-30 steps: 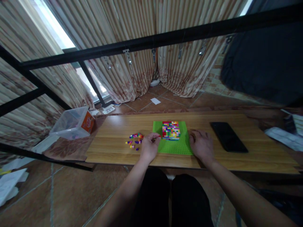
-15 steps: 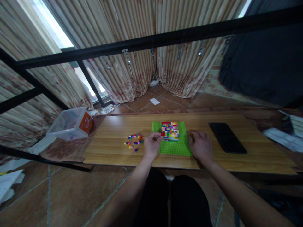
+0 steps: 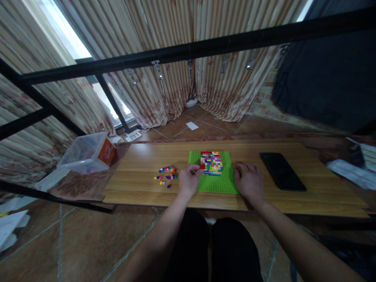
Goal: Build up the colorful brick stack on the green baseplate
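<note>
A green studded baseplate (image 3: pixel 217 185) lies on the wooden board, carrying a many-coloured block of small toy bricks (image 3: pixel 210 161). My left hand (image 3: pixel 188 180) is at the near left corner of that block, thumb and forefinger closed together against it; whatever is between the fingertips is too small to make out. Resting at the plate's right edge is my right hand (image 3: pixel 248 179), its fingers loosely curved and spread, with nothing visible in it. Loose bricks (image 3: pixel 169 177) in several colours are scattered left of my left hand.
A black smartphone (image 3: pixel 282 171) lies on the wooden board (image 3: pixel 135 164) to the right. On the floor at left stands a clear plastic bin (image 3: pixel 85 154) with an orange label. A dark metal bar (image 3: pixel 176 53) crosses in front of the curtains.
</note>
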A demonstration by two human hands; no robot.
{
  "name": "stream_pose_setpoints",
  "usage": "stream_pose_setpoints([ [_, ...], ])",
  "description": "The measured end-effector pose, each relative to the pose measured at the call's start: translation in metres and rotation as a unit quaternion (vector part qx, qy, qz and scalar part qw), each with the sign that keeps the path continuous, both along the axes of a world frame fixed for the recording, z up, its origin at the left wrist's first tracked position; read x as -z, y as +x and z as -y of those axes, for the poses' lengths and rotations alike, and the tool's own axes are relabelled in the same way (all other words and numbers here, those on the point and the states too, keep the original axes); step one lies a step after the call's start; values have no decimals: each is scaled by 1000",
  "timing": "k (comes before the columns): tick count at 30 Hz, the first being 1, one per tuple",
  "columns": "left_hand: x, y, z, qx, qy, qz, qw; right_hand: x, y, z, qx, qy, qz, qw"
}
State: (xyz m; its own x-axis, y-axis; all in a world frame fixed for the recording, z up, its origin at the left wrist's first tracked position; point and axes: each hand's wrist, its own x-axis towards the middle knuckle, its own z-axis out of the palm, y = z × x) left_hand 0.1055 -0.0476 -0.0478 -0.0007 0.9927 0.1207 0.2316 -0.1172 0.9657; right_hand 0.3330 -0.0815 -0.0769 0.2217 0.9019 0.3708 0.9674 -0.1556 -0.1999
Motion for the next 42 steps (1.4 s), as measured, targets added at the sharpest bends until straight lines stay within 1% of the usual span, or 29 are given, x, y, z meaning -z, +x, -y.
stream_pose_setpoints([
  [8,0,-1,-2,2,16,-44,999,1,1,0,-2,5,-5,1000],
  [13,0,-1,-3,3,15,-56,998,0,0,0,-5,9,-5,1000],
  [20,5,-6,0,21,3,-37,999,-1,-1,0,-2,0,-13,1000],
  [26,0,-12,-6,28,-7,-16,999,0,0,0,-6,-1,-18,1000],
  [34,-9,0,-15,36,-27,-36,998,2,1,-1,-7,-1,-23,1000],
  [42,-1,6,-16,4,-63,-25,998,3,1,-1,-5,3,-24,1000],
])
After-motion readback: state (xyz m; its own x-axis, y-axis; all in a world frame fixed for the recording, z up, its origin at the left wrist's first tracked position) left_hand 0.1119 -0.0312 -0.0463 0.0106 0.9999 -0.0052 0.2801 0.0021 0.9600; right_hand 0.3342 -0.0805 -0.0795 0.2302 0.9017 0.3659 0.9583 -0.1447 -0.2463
